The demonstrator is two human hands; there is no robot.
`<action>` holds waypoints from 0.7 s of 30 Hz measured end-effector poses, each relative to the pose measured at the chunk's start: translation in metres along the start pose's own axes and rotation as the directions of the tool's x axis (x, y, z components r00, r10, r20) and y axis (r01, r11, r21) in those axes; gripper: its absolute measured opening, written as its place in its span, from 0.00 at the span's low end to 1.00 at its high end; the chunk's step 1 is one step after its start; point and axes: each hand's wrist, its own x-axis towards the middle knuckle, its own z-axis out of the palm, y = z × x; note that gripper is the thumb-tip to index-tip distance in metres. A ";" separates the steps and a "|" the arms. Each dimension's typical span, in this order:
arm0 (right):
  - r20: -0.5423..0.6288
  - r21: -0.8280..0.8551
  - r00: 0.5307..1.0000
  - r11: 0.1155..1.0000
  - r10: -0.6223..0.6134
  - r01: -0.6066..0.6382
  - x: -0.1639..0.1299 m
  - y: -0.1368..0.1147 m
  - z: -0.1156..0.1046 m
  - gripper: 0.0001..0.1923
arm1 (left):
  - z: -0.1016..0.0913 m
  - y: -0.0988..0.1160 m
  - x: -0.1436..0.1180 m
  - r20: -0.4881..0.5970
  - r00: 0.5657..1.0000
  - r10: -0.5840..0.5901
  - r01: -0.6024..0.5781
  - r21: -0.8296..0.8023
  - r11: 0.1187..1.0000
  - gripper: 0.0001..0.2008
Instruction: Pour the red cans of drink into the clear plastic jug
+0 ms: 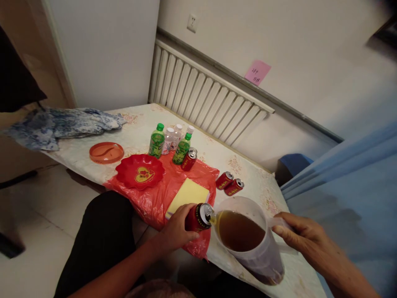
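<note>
My left hand (175, 229) is clamped around the red can (198, 217), tipped sideways with its mouth over the pitcher (248, 244) at the table's near edge. My right hand (299, 234) is closed on the pitcher's handle

Red can (199, 217): opened, tipped sideways, mouth at rim of pitcher (248, 240), thin stream running out. Pitcher: translucent plastic, upright near table edge, roughly half full of brown liquid, handle to the right.
</note>
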 end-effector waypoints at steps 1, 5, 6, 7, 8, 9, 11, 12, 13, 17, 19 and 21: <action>0.002 0.001 1.000 1.000 -0.002 0.002 0.000 0.001 0.000 0.26 | 0.000 -0.001 0.000 -0.003 1.000 0.004 -0.004 0.001 1.000 0.39; 0.003 0.001 1.000 1.000 -0.003 0.003 0.000 0.003 0.001 0.26 | 0.001 -0.003 0.002 -0.009 1.000 0.022 -0.022 -0.011 1.000 0.39; 0.001 -0.001 1.000 1.000 -0.003 0.003 0.000 0.004 0.001 0.26 | 0.001 -0.003 0.002 -0.008 1.000 0.021 -0.021 -0.015 1.000 0.39; -0.001 -0.002 1.000 1.000 -0.003 0.003 0.000 0.004 0.001 0.26 | 0.001 -0.003 0.002 -0.007 1.000 0.019 -0.019 -0.017 1.000 0.39; -0.004 -0.003 1.000 1.000 -0.004 0.004 0.001 0.004 0.001 0.26 | 0.000 -0.002 0.002 -0.006 1.000 0.017 -0.018 -0.018 1.000 0.39; -0.008 -0.004 1.000 1.000 -0.006 0.006 0.001 0.004 0.002 0.26 | 0.000 -0.002 0.002 -0.005 1.000 0.015 -0.015 -0.018 1.000 0.39; -0.015 -0.006 1.000 1.000 -0.011 0.010 0.002 0.003 0.002 0.26 | 0.000 -0.002 0.001 -0.003 1.000 0.007 -0.007 -0.019 1.000 0.39; -0.017 -0.006 1.000 1.000 -0.012 0.012 0.002 0.003 0.002 0.26 | 0.000 -0.002 0.001 -0.002 1.000 0.003 -0.003 -0.019 1.000 0.39; -0.017 -0.006 1.000 1.000 -0.013 0.012 0.002 0.003 0.002 0.26 | 0.000 -0.002 0.001 -0.001 1.000 -0.001 0.001 -0.019 1.000 0.39; -0.011 0.005 1.000 1.000 -0.017 0.017 0.003 0.002 0.002 0.26 | 0.000 -0.002 0.000 -0.002 1.000 -0.009 0.009 -0.009 1.000 0.39; -0.011 0.010 1.000 1.000 -0.016 0.016 0.003 0.003 0.003 0.26 | 0.000 -0.002 0.000 -0.002 1.000 -0.010 0.010 -0.010 1.000 0.39; -0.010 0.013 1.000 1.000 -0.013 0.013 0.003 0.004 0.003 0.26 | -0.001 -0.001 -0.001 0.001 1.000 -0.013 0.013 -0.014 1.000 0.39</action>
